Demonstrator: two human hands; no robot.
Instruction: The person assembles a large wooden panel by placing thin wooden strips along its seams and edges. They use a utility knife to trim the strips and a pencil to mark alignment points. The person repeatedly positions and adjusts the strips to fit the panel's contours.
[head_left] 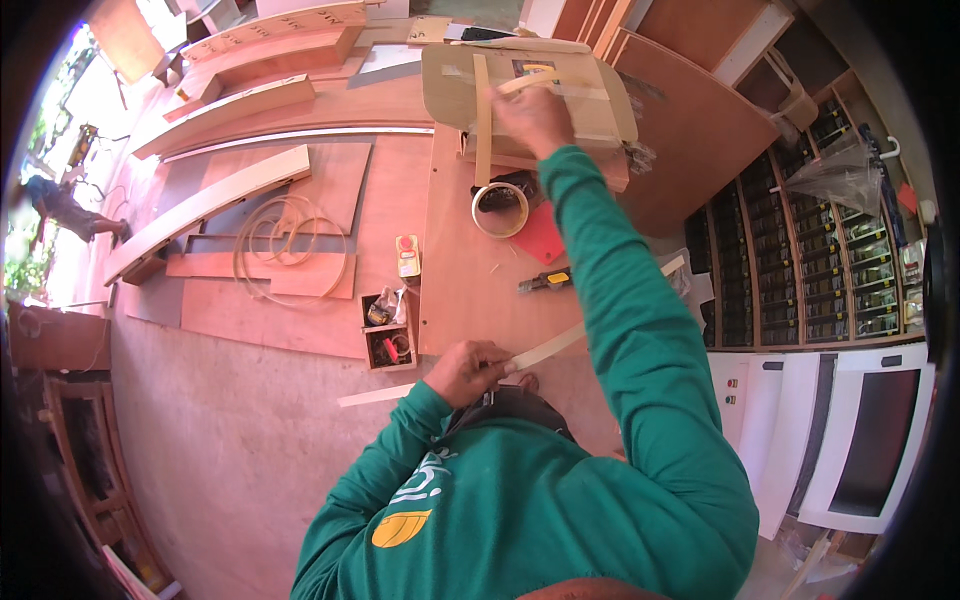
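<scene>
A long, thin pale wooden strip [545, 350] crosses in front of my waist, and my left hand [470, 372] has its fingers closed around it. The strip's right part passes behind my right forearm. My right hand [537, 118] reaches far forward over a brown cardboard-like panel [590, 100] with clear tape. Its curled fingers appear to pinch a short pale strip [527, 82]; the fingertips are partly hidden. Just left of that hand, another pale strip [483, 120] lies lengthwise on the panel. A tape roll [500, 210] stands nearer me, with dark material inside it.
On the bench lie a black-and-yellow utility knife [545, 281], a red sheet [537, 235] and a yellow-and-red container [408, 257]. A small wooden box [388, 345] holds odds and ends. Coiled edging [290, 250] and long boards [210, 215] lie left; drawer racks [800, 250] stand right.
</scene>
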